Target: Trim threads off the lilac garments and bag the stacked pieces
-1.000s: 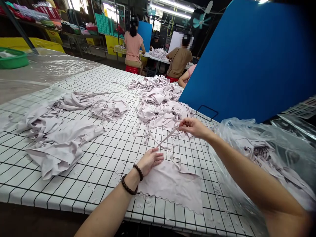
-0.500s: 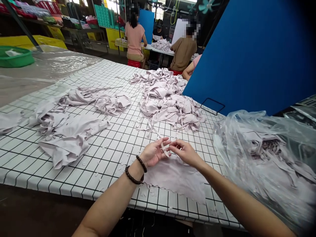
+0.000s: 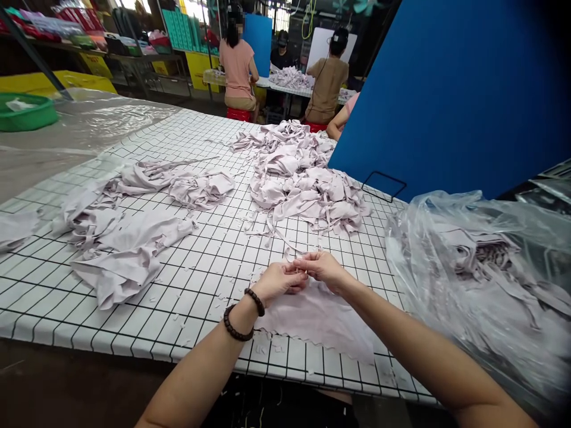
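My left hand (image 3: 281, 282), with two dark beaded bracelets at its wrist, is closed in a pinch. Its fingertips meet those of my right hand (image 3: 325, 271), which pinches too. Between them they grip a narrow pale fabric strap (image 3: 289, 245), part of which curves out behind the fingers across the table; the gripped part is mostly hidden. Under both hands a flat pale pinkish-grey cloth piece (image 3: 319, 324) with a wavy edge lies near the table's front edge. Small white scraps (image 3: 279, 349) are scattered around it.
A heap of similar cloth pieces (image 3: 307, 190) lies beyond my hands, another pile (image 3: 134, 232) to the left. A clear plastic bag (image 3: 428, 238) of folded cloth stands right, below a large blue board (image 3: 450, 101). A green basket (image 3: 29, 119) sits far left. Several people sit further back.
My left hand has turned from open palm-up, with the strap across its fingers, to a closed pinch. My right hand has shifted slightly left, and the fingertips now meet.
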Motion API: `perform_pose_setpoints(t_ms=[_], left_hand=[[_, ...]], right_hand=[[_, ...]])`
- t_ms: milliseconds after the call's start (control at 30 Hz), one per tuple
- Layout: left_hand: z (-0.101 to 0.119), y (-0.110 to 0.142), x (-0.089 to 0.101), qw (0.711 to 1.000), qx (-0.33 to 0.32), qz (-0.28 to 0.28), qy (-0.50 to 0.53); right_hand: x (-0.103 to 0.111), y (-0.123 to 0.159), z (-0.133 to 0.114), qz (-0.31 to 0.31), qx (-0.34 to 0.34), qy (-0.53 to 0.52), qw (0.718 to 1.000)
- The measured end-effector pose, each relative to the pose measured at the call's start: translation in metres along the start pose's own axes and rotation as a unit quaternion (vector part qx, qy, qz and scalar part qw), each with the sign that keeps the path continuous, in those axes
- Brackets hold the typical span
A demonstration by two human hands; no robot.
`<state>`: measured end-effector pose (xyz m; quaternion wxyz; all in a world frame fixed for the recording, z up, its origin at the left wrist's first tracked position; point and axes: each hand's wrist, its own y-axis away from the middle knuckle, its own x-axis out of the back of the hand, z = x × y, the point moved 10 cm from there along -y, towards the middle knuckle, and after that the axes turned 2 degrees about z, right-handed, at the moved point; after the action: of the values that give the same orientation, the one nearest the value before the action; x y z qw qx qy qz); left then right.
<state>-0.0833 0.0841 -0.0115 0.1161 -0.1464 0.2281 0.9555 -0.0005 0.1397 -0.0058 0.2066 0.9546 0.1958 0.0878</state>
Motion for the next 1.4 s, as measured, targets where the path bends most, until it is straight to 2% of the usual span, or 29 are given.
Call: perform_pose_setpoints(t_ms=[167,333,400,467,500,533,600,667,700,800,867,933,1000,1067,1133,1200,1267,1400], left_hand=[[-0.001,0.002,-0.001,1.000,-0.006,0.002,0.008],[-0.001,0.008,-0.002,0.999,0.003,-0.016,0.036],[-0.002,0.010,-0.003,0.999,0.006,-0.027,0.043],[-0.004,0.012,-0.004,0.998,0.013,-0.036,0.052],[-0.005,0.013,-0.005,0.998,0.013,-0.040,0.054],[-0.005,0.014,-0.006,0.998,0.010,-0.045,0.050],[-0.004,0.015,-0.008,0.998,-0.004,-0.053,0.027],[-0.004,0.016,-0.008,0.998,-0.011,-0.056,-0.009],[-0.005,0.017,-0.008,0.998,-0.008,-0.056,-0.028],[-0.008,0.021,-0.006,0.994,0.004,-0.055,-0.099],[-0.003,0.025,-0.002,0.984,-0.029,-0.035,-0.175],[0.012,0.028,0.009,0.956,-0.102,0.027,-0.274],[0.028,0.034,0.021,0.903,-0.170,0.113,-0.379],[0.034,0.037,0.030,0.847,-0.190,0.177,-0.464],[0.032,0.034,0.034,0.819,-0.182,0.193,-0.508],[0.029,0.030,0.035,0.817,-0.179,0.190,-0.515],[0.030,0.026,0.035,0.823,-0.187,0.194,-0.500],[0.032,0.022,0.036,0.844,-0.198,0.193,-0.459]], right_hand=[[-0.006,0.004,-0.008,0.002,0.013,0.009,1.000],[-0.004,0.002,-0.012,0.010,0.032,0.067,0.997],[0.005,0.004,-0.021,0.049,0.071,0.133,0.987],[0.012,0.012,-0.041,0.102,0.149,0.213,0.960],[0.010,0.017,-0.052,0.098,0.187,0.244,0.946],[0.002,0.021,-0.058,0.062,0.214,0.267,0.938],[-0.024,0.026,-0.058,-0.089,0.216,0.293,0.927],[-0.044,0.032,-0.047,-0.240,0.166,0.311,0.904],[-0.049,0.033,-0.042,-0.291,0.135,0.320,0.891],[-0.052,0.029,-0.031,-0.372,0.072,0.339,0.861],[-0.050,0.022,-0.027,-0.386,0.053,0.346,0.854],[-0.046,0.012,-0.024,-0.366,0.044,0.352,0.860],[-0.039,0.001,-0.021,-0.316,0.042,0.350,0.881],[-0.032,-0.007,-0.018,-0.265,0.039,0.310,0.912],[-0.029,-0.009,-0.015,-0.238,0.025,0.227,0.944],[-0.029,-0.008,-0.011,-0.226,0.007,0.129,0.966],[-0.028,-0.006,-0.008,-0.213,-0.011,0.055,0.976],[-0.027,-0.005,-0.006,-0.188,-0.021,0.000,0.982]])
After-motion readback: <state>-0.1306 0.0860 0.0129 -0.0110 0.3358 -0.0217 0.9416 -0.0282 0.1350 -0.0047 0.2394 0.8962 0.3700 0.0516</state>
